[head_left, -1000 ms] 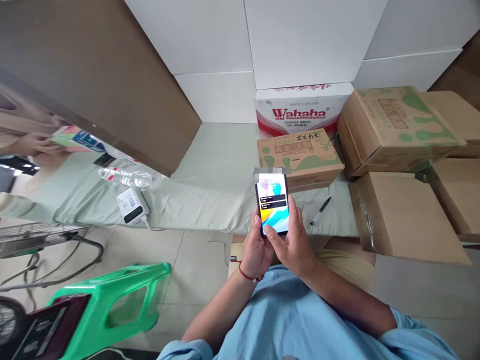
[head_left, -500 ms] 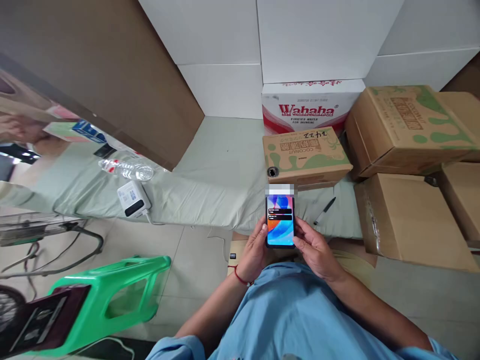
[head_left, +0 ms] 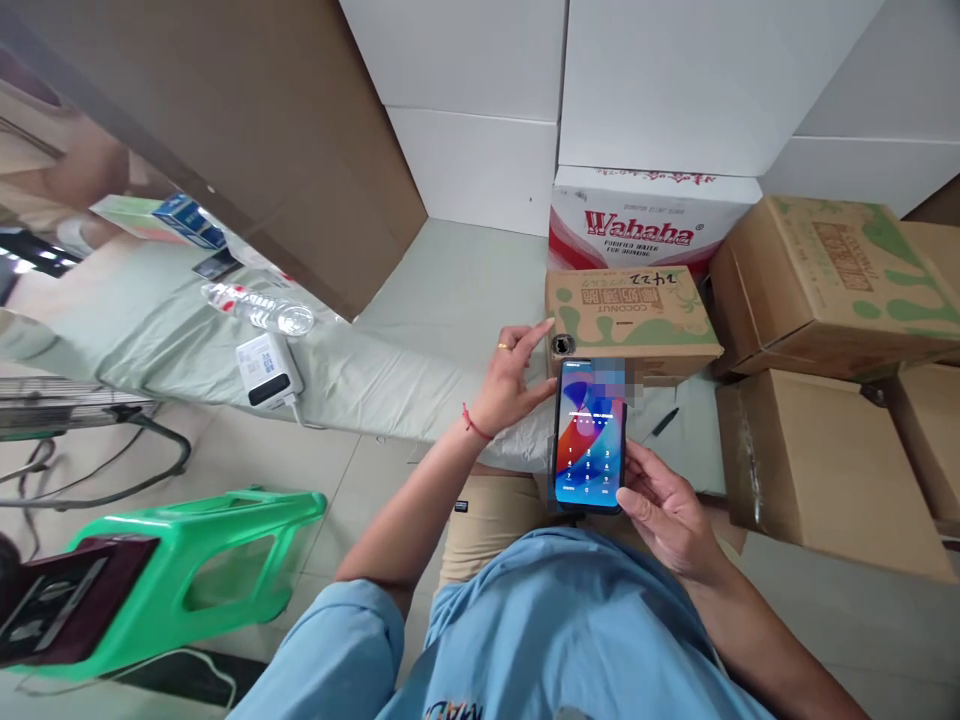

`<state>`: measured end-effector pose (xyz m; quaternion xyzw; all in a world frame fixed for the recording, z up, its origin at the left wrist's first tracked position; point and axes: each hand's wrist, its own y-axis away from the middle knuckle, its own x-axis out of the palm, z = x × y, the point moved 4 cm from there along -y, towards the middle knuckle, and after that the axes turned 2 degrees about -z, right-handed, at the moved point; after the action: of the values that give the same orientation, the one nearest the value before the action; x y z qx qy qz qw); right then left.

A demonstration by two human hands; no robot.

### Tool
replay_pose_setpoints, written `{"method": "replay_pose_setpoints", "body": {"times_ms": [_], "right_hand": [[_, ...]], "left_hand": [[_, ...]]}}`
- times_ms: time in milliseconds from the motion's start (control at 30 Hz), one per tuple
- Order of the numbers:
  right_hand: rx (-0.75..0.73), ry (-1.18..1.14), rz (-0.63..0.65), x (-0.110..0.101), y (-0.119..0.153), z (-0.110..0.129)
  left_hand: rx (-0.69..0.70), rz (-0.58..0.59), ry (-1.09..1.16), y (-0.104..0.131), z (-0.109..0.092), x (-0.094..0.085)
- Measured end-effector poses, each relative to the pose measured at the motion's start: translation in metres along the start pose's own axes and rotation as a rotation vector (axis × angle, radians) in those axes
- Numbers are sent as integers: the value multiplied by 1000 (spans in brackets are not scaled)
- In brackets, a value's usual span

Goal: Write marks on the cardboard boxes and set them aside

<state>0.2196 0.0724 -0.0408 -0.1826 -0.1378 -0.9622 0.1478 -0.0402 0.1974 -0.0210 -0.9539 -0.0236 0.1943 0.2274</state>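
Observation:
A smartphone (head_left: 589, 440) with a lit keypad screen is upright in my right hand (head_left: 667, 515), whose thumb and fingers grip its lower right edge. My left hand (head_left: 514, 380) is off to the phone's upper left with thumb and index finger spread apart, holding nothing. Its thumb tip is close to the phone's left edge; I cannot tell whether they touch. The index fingertip lies by the left corner of a coconut carton (head_left: 637, 315), near a small round black thing (head_left: 562, 345) on that corner.
Behind the carton stands a Wahaha water box (head_left: 645, 225). More cardboard boxes (head_left: 832, 470) fill the right side. A pen (head_left: 664, 422) lies beside the phone. Leftward on the cloth-covered table (head_left: 420, 340) are a white power bank (head_left: 266, 370) and a plastic bottle (head_left: 259, 307). A green stool (head_left: 180, 560) stands below.
My left hand has let go of the phone and moved up and left, its fingers spreading. The phone's screen has gone from notifications to a number keypad. The view has shifted slightly.

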Motion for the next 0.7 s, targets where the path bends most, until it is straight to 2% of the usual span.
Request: {"method": "replay_pose_setpoints", "body": {"times_ms": [67,133,300,467,600,700], "right_hand": [[-59,55,10,4,-3,12],[-88,105,15,7,-7,21],[-115,119,62,11,-14,29],[-121,119,54,11,-20,33],[-109,113,9,6,-21,35],[-84,109,-36,0,-20,34]], "left_hand": [[-24,27,3,-15,8,10],[-62,26,28,-19,15,18],[-75,-2,49,-9,25,28],[-67,-35,3,-5,26,29],[26,-59,-129,-9,18,23],[128,49,-249,-16,10,21]]}}
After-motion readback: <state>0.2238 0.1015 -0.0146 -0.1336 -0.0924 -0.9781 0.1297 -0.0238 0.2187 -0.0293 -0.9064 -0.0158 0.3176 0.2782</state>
